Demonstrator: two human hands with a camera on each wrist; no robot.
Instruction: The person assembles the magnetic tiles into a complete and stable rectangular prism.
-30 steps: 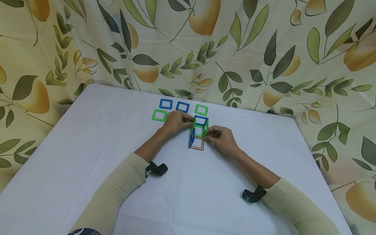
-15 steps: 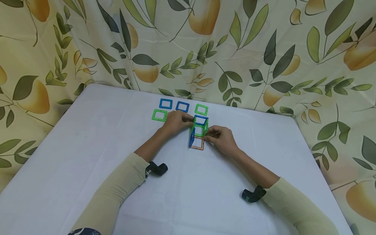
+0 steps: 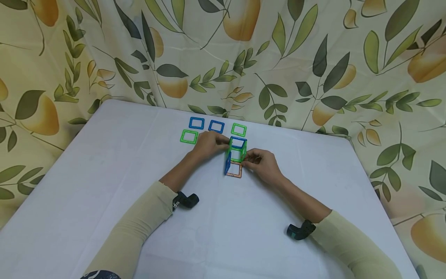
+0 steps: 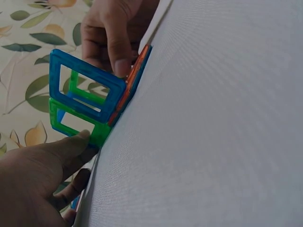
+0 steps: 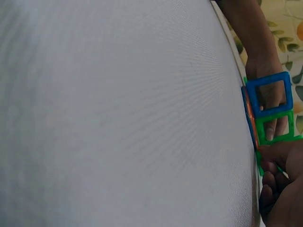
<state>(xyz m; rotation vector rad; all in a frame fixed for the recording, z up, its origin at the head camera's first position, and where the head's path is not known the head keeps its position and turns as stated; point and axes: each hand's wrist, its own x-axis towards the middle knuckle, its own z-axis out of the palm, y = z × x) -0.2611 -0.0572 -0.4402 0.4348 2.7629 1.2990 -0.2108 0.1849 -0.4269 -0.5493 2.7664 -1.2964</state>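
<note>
A small build of square-framed magnetic tiles stands in the head view: a blue tile upright at the front left, an orange tile flat beside it, and green tiles around a box-like part behind. My left hand holds the build's left side; in the left wrist view its thumb presses a green tile below the blue one. At the build's right, my right hand has its thumb and forefinger at the green wall, near the orange tile's corner. Its other fingers are curled, and its exact contact is partly hidden.
Behind the build lie two blue tiles and a green tile flat on the white-covered table. Another green tile lies left of my left hand. A patterned curtain hangs along the table's back edge.
</note>
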